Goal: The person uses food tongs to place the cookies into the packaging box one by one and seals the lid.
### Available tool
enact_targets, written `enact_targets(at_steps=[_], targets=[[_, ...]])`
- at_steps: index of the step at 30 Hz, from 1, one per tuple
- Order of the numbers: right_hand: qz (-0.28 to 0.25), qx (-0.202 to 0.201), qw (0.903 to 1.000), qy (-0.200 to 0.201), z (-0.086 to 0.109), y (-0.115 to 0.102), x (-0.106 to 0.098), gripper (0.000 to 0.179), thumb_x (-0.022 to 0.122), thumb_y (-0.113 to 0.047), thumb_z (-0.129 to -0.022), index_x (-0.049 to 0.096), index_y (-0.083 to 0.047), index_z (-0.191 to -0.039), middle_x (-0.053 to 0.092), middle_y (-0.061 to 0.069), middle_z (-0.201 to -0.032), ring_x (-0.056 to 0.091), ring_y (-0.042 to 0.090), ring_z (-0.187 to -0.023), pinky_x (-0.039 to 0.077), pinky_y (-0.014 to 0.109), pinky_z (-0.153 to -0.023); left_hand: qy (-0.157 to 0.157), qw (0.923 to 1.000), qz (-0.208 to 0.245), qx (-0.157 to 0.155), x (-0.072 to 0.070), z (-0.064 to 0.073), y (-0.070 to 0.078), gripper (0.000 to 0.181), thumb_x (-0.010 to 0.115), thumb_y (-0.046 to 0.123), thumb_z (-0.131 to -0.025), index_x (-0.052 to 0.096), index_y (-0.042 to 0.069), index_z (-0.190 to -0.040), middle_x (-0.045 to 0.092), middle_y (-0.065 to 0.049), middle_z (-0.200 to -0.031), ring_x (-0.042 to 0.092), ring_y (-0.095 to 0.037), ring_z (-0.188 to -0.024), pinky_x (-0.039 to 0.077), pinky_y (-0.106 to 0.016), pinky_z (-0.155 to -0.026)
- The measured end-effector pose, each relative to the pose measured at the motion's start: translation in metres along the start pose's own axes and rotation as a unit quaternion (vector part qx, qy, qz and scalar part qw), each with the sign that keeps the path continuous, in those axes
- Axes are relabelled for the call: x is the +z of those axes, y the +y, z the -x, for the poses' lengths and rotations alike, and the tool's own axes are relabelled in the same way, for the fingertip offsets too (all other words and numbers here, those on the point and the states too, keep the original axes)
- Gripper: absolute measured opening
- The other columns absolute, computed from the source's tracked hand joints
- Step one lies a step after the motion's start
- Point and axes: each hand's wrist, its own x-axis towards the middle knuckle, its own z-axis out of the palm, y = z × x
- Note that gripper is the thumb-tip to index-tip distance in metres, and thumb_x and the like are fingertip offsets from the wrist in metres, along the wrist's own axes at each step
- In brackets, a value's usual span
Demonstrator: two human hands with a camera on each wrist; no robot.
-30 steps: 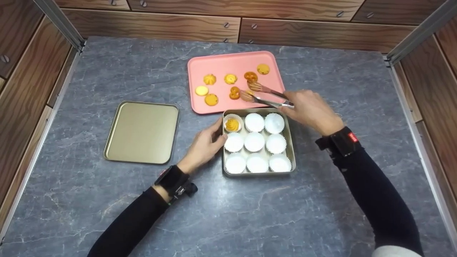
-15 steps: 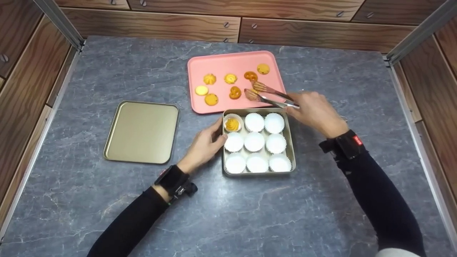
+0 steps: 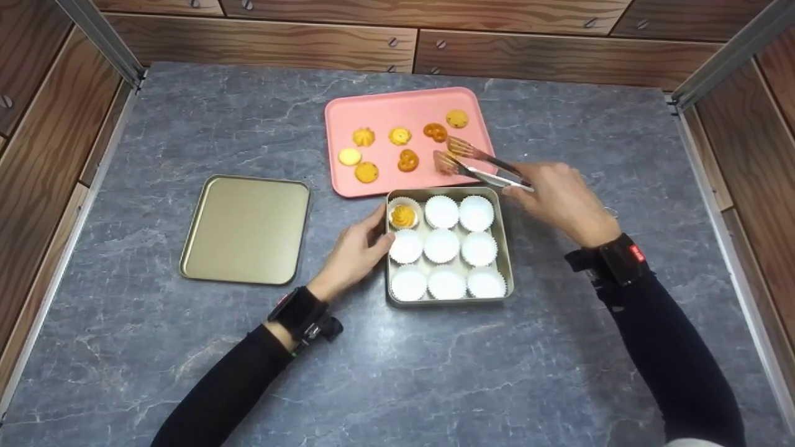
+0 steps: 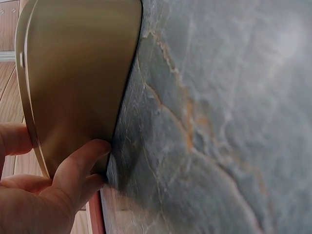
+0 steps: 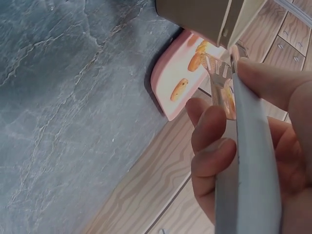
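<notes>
My left hand (image 3: pixel 354 252) rests against the left wall of a square tin (image 3: pixel 425 232), fingers on its side and thumb at the rim. In the left wrist view, fingertips touch the gold wall (image 4: pixel 83 73). White paper cups (image 3: pixel 441 246) stand in rows in the tin; the back left one holds a swirled cookie (image 3: pixel 404 216). My right hand (image 3: pixel 562 202) grips metal tongs (image 3: pixel 497 180), also seen in the right wrist view. The tongs' slotted tips stand apart over the right part of the pink tray (image 3: pixel 379 108), partly covering a yellow cookie (image 3: pixel 456 151).
On the tray lie pretzels (image 3: pixel 408 161), round cookies (image 3: pixel 366 172) and flower-shaped cookies (image 3: pixel 363 137). A flat gold lid (image 3: pixel 248 230) lies left of the tin on the grey marbled table (image 3: pixel 397 385). Wood-patterned walls (image 3: pixel 261 46) border the table at the back and sides.
My right hand and the tongs have moved right and slightly toward me, away from the nearer pretzel. My left hand has stayed at the tin.
</notes>
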Motion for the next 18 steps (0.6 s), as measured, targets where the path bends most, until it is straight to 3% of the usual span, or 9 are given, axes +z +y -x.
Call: enact_targets(at_steps=[11, 18], targets=[[-0.007, -0.034, 0.9983, 0.048, 0.02, 0.0, -0.006, 0.044, 0.072, -0.022, -0.099, 0.065, -0.006, -0.138, 0.07, 0.01, -0.091, 0.06, 0.024, -0.072, 0.052, 0.044, -0.06, 0.003, 1.0, -0.007, 0.0, -0.001, 0.0, 0.0, 0.066, 0.062, 0.019, -0.103, 0.033, -0.003, -0.158, 0.037, -0.018, -0.161, 0.038, -0.03, -0.149, 0.03, -0.038, -0.125], [-0.009, -0.048, 0.9963, 0.071, 0.034, 0.0, -0.009, 0.044, 0.073, -0.023, -0.098, 0.065, -0.004, -0.137, 0.07, 0.011, -0.088, 0.06, 0.027, -0.072, 0.052, 0.049, -0.061, 0.011, 0.9998, -0.009, 0.016, 0.0, 0.001, 0.0, 0.065, 0.062, 0.017, -0.102, 0.034, -0.003, -0.157, 0.04, -0.02, -0.158, 0.041, -0.031, -0.146, 0.032, -0.038, -0.125]])
